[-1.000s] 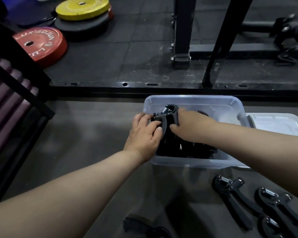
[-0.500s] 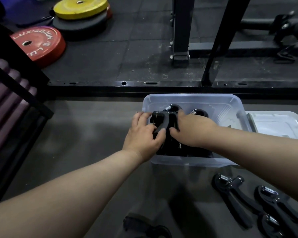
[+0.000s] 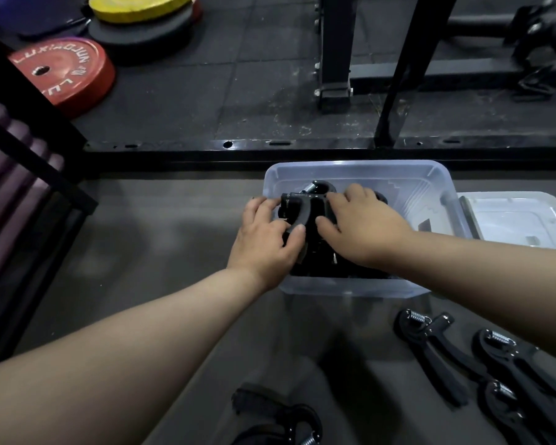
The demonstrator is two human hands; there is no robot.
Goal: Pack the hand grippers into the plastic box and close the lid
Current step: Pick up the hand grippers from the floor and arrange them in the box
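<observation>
A clear plastic box [image 3: 360,170] stands on the grey floor with several black hand grippers piled in its left half. Both my hands are over that pile. My left hand [image 3: 265,239] grips a black hand gripper [image 3: 299,208] by its curved handle, thumb on top. My right hand [image 3: 358,226] holds the same gripper from the right, fingers curled over it. The box's clear lid [image 3: 523,220] lies flat to the right of the box. More black hand grippers lie on the floor at the lower right [image 3: 430,345] and at the bottom edge [image 3: 280,419].
A black steel frame rail [image 3: 270,149] runs across just behind the box, with two uprights rising from it. A red weight plate [image 3: 61,70] and a yellow one [image 3: 142,4] lie at the far left. A dark rack with purple rolls stands on the left.
The gripper held by both hands has come down from an upright pose and now lies lower on the pile in the box. Both hands stayed on it.
</observation>
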